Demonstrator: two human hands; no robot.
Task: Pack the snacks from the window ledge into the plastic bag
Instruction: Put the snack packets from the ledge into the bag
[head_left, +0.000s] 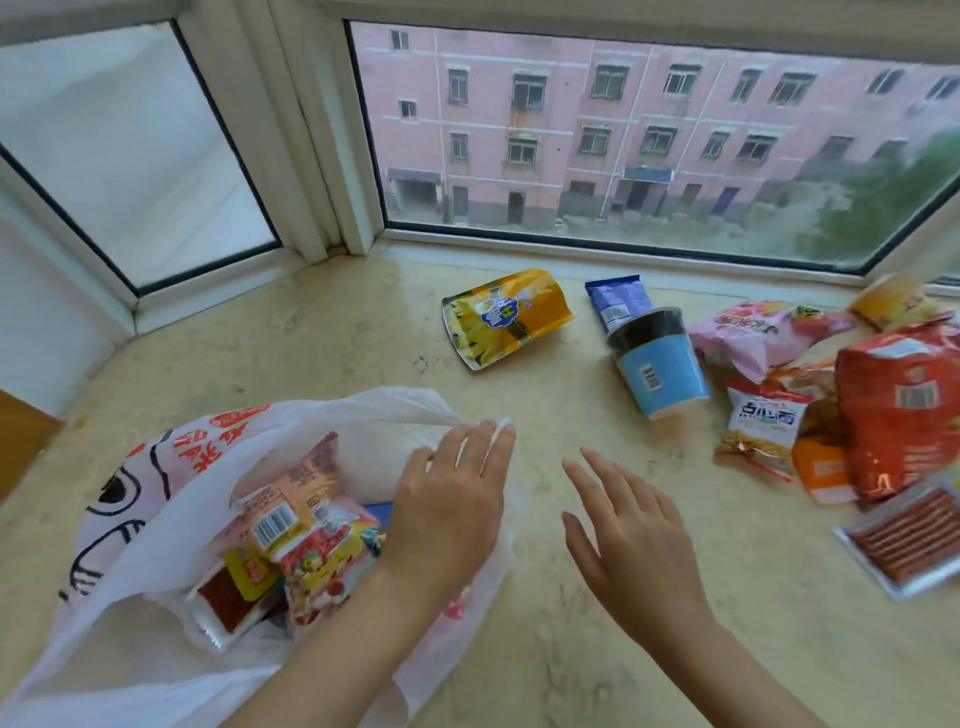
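A white plastic bag (156, 519) with red and black print lies open on the marble ledge at lower left, with several snack packets (296, 540) inside. My left hand (452, 499) rests on the bag's right rim, fingers straight, fingertips touching the plastic. To its right, my right hand (623, 530) hovers over the ledge with spread fingers and holds nothing. A yellow chip pouch (504, 317) lies beyond the hands. A blue cup (657, 358) lies tipped beside a blue wrapper (618, 301).
More snacks pile at the right: a pink bag (753, 338), a red bag (898, 405), a small noodle packet (763, 426), an orange packet (823, 467) and a tray of red sticks (909, 535). Window panes and frames border the marble ledge (322, 338) behind.
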